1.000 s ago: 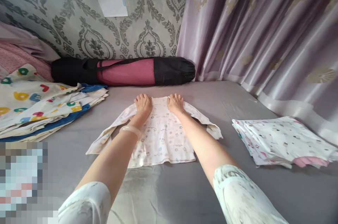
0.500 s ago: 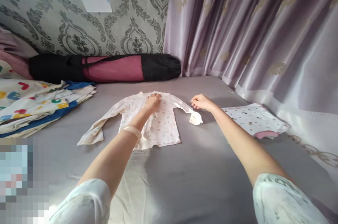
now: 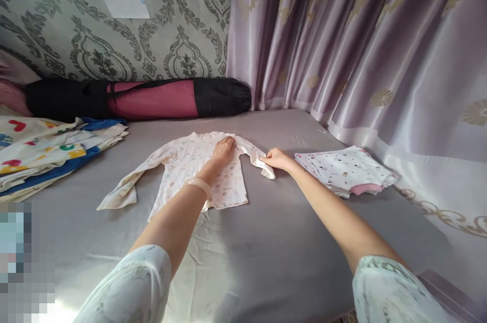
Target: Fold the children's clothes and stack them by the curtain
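A small white long-sleeved shirt [image 3: 228, 181] with a faint print lies spread on a grey bedsheet, its collar away from me. My left hand [image 3: 224, 149] rests flat on its upper part, close to the shoulder on the right, with a pale bangle on the wrist. Out at the right sleeve, my right hand [image 3: 277, 158] pinches the edge near the cuff between thumb and fingers. The left sleeve stretches out toward the lower left, untouched.
Folded white printed clothing [image 3: 350, 168] with a pink part lies right of my right hand. A colourful cloth stack [image 3: 57, 155] sits at the left. Against the wall is a long black and pink bag [image 3: 152, 99]; purple curtains [image 3: 323, 34] hang at the right.
My right hand has moved onto the right sleeve and taken hold near the cuff. My left hand has slid slightly toward the right shoulder. The view has shifted a little to the right.
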`<state>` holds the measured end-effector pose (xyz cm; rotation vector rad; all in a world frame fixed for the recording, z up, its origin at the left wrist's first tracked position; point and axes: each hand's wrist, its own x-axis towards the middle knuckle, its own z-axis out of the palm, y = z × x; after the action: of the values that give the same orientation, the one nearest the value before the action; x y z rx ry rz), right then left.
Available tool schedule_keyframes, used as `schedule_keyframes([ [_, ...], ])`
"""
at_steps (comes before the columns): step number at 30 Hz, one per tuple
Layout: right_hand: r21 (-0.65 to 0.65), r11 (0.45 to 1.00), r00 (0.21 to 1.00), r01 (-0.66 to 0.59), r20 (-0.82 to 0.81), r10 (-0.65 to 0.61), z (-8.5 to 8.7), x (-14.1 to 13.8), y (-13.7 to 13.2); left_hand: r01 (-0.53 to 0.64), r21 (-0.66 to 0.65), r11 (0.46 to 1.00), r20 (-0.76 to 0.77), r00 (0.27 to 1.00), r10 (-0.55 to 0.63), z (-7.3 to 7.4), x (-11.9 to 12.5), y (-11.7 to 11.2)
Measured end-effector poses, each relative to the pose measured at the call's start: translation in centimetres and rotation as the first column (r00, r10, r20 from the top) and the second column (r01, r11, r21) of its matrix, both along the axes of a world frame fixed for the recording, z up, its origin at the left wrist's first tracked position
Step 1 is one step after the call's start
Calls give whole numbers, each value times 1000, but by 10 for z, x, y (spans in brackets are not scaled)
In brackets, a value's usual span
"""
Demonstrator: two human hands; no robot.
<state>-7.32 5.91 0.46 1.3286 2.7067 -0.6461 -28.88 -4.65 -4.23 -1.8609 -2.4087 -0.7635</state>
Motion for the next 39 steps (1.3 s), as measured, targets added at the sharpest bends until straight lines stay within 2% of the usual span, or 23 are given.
schedule_keyframes([
  [4, 37, 999, 1000, -18, 7, 18, 6, -9, -9, -34, -49, 998, -12, 999, 34, 4, 5, -3],
  [9, -119, 993, 994, 19, -104, -32, 13, -12, -9, -67, -120, 990, -17, 998, 65, 7, 10, -3],
  [13, -178, 984, 969, 20, -240, -63, 22, -8, 11, -78, -116, 990, -21, 997, 76, 4, 10, -2],
  [15, -133, 991, 964, 10, -262, -45, 27, -5, 28, -79, -108, 991, -28, 997, 76, 2, 10, -1],
  [19, 49, 999, 974, -13, -225, 24, 32, 3, 62, -82, -116, 990, -39, 996, 78, 3, 11, -1],
  [24, 145, 988, 994, 50, -104, -36, 28, 15, 82, -82, -137, 987, -44, 996, 76, 8, 13, -2],
  [29, 30, 991, 992, 129, -16, -129, 22, 23, 82, -87, -143, 986, -43, 996, 82, 8, 13, -2],
  [36, -130, 959, 951, 252, -147, -270, 23, 25, 84, -91, -150, 984, -62, 995, 83, 4, 12, 0],
  [39, -113, 959, 959, 261, -83, -271, 29, 27, 84, -104, -154, 983, -82, 992, 92, 3, 12, 1],
])
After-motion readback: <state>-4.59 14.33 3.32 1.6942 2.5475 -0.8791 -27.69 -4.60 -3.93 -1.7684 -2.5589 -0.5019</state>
